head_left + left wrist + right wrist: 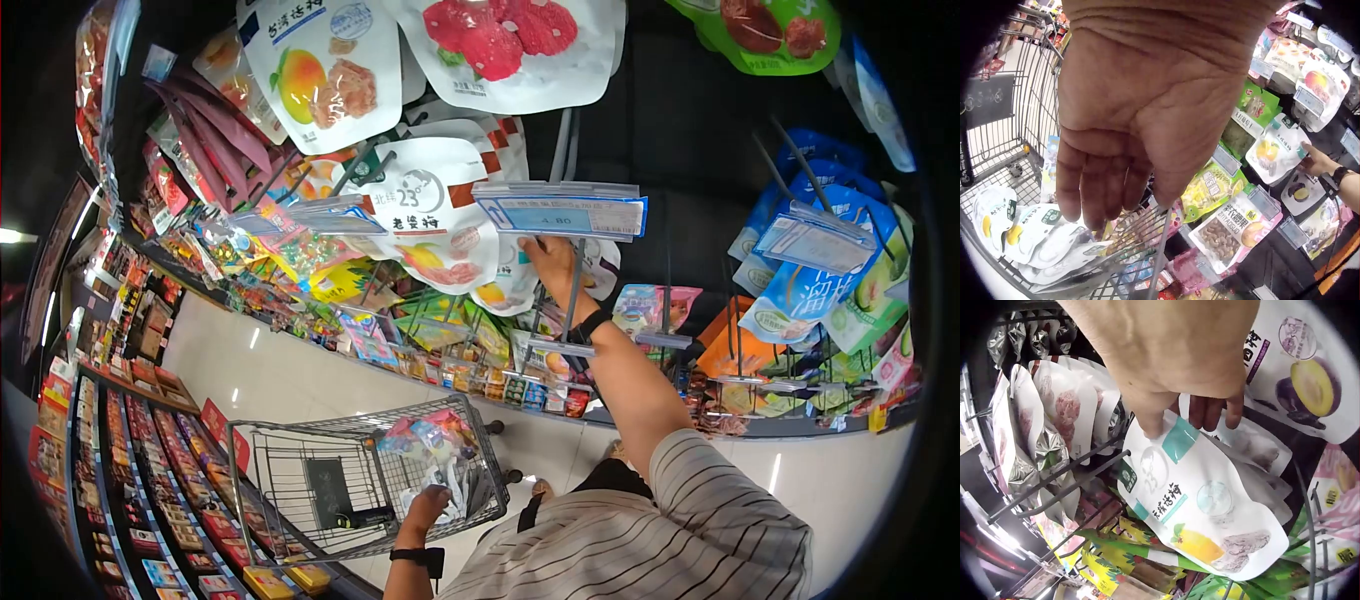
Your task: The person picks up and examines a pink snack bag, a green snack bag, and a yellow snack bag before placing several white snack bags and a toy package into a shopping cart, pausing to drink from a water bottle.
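My right hand (553,268) reaches up to the hanging snack display. In the right wrist view it pinches the top of a white dried-fruit pouch (1216,506), thumb on the front and fingers behind. This pouch has a teal corner and a yellow fruit picture, and more white pouches (1254,450) hang right behind it. My left hand (430,508) is over the near side of the shopping cart (326,495). Its palm (1147,106) shows in the left wrist view, fingers loosely bent and holding nothing. Several white pouches (1032,228) lie inside the cart below it.
Metal display hooks (1066,481) jut out beside the right hand. A price tag (560,214) sits just above it. More white pouches (440,210) hang to its left, blue pouches (820,290) to its right. Across the aisle floor (215,350) stand filled shelves (150,470).
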Tool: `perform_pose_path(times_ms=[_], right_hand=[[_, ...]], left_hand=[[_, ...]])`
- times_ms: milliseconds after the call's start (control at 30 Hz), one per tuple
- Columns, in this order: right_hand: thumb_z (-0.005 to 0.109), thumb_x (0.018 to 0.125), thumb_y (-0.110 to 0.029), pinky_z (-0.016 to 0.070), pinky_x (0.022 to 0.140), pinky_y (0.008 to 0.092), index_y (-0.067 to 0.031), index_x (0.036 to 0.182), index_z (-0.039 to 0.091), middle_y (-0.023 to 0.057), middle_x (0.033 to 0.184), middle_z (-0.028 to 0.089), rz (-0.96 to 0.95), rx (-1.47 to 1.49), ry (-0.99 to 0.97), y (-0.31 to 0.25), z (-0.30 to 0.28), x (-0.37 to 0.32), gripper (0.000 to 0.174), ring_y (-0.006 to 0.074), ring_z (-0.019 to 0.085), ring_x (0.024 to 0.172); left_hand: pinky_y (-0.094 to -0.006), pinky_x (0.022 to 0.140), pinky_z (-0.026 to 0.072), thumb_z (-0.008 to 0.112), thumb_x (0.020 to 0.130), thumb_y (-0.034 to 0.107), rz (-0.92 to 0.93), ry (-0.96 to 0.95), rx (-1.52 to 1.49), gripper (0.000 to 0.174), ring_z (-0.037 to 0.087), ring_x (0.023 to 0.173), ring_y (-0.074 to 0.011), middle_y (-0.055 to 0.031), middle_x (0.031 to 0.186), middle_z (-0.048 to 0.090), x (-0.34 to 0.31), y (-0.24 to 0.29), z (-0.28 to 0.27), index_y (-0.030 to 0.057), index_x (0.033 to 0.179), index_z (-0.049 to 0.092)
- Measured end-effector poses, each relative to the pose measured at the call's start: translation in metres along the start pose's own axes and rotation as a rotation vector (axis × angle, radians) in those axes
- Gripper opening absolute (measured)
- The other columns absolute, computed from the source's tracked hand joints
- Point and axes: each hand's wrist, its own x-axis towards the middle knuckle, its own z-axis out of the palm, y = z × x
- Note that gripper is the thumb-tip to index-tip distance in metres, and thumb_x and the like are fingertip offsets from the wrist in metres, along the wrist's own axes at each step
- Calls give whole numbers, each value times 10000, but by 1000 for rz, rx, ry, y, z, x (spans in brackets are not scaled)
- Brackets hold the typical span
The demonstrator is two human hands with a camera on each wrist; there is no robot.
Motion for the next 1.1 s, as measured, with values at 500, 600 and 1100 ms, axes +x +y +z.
perform_pose_path(times_ms=[500,600,1100], right_hand=[[627,973,-234,462,634,299,-6,992,650,47,755,639,148,202,-147,-23,7,-50,230,97,572,709],[634,974,-207,456,633,275,-11,987,655,10,778,637,164,310,-169,-20,13,-58,198,68,559,728],[622,991,-252,435,678,247,-31,965,608,-22,793,578,161,228,-219,-42,19,-104,223,46,505,775]], left_hand=[[-347,728,571,585,1000,378,34,-49,-51,431,712,862,-215,-127,946,729,8,-45,16,-12,1170,649],[-345,722,570,597,997,376,33,-56,-50,428,709,862,-206,-115,952,727,8,-46,16,-8,1179,651],[-408,790,538,598,968,391,119,-9,-54,439,707,882,-320,-206,961,722,8,-42,5,2,1161,665]])
